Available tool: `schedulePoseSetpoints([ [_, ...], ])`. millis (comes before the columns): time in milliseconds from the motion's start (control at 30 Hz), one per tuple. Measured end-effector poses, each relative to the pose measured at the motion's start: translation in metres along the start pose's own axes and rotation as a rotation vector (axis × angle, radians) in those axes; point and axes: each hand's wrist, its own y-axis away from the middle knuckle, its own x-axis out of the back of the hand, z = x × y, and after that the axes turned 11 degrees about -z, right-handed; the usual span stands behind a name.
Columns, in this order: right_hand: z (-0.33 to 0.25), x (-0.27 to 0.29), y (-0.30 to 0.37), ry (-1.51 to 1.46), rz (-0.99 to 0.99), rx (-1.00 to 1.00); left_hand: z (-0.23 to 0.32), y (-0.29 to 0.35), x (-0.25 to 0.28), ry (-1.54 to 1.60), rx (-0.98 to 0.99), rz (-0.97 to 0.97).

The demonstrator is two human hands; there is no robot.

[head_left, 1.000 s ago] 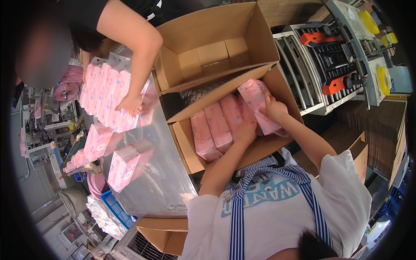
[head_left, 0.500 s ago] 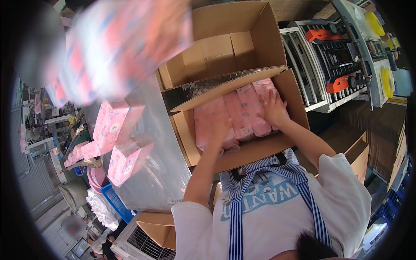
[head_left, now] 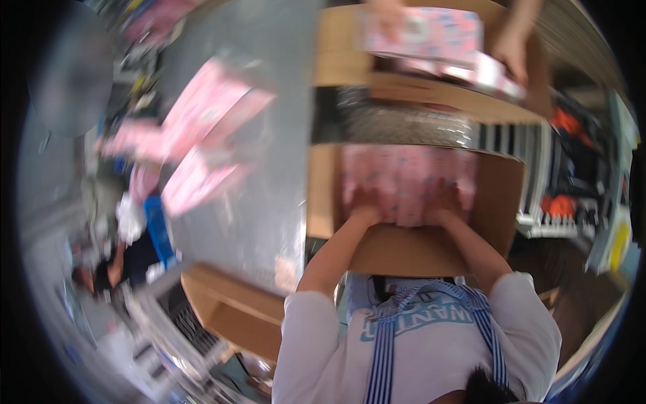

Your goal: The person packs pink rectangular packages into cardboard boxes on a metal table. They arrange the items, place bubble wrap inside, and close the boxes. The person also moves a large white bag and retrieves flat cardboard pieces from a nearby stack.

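Your left hand [head_left: 365, 205] and right hand [head_left: 444, 205] reach down inside the near carton [head_left: 390, 252], at the six o'clock side of the pink packs [head_left: 404, 172] that stand in a row there. Both hands touch the row, but blur hides your fingers; I cannot tell whether they close round packs or merely press.

Take that carton as the dial's centre. At twelve o'clock, a co-worker's hands [head_left: 511, 54] steady more packs [head_left: 444, 34] over the far carton [head_left: 431, 91]. At nine lies the metal table [head_left: 262, 195], with one loose pack [head_left: 195, 182] at nine and another [head_left: 208, 101] towards ten.

The likeliest trouble is crushing: the packs look soft, so uneven pressure from your two hands could buckle one or ride it up over its neighbour. A fingertip hooking the wrapping could tear it. The co-worker's packs overlap the far carton's six o'clock rim; if their grip slackens, one could drop into the gap between the two cartons
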Motion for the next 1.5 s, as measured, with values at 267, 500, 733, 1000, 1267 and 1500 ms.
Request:
schedulePoseSetpoints([
  [267,-0.020,-0.021,-0.038,0.437,0.179,0.755,-0.056,0.221,0.092,0.813,-0.183,1.167],
  [500,-0.143,-0.054,0.012,0.526,-0.295,0.892,-0.274,0.383,-0.205,0.908,1.237,1.583],
  [733,-0.132,-0.050,-0.051,0.021,-0.571,0.457,-0.369,0.330,-0.344,1.377,1.423,0.447],
  [1000,-0.100,-0.017,-0.060,0.101,-0.527,0.395,-0.441,0.287,-0.273,1.267,1.099,0.710],
  [1267,-0.125,-0.039,-0.031,0.211,-0.499,0.455,-0.384,0.259,-0.330,1.092,1.137,1.206],
  [1500,-0.117,-0.046,-0.032,-0.369,-0.725,0.319,-0.362,0.344,-0.306,2.261,0.485,2.019],
])
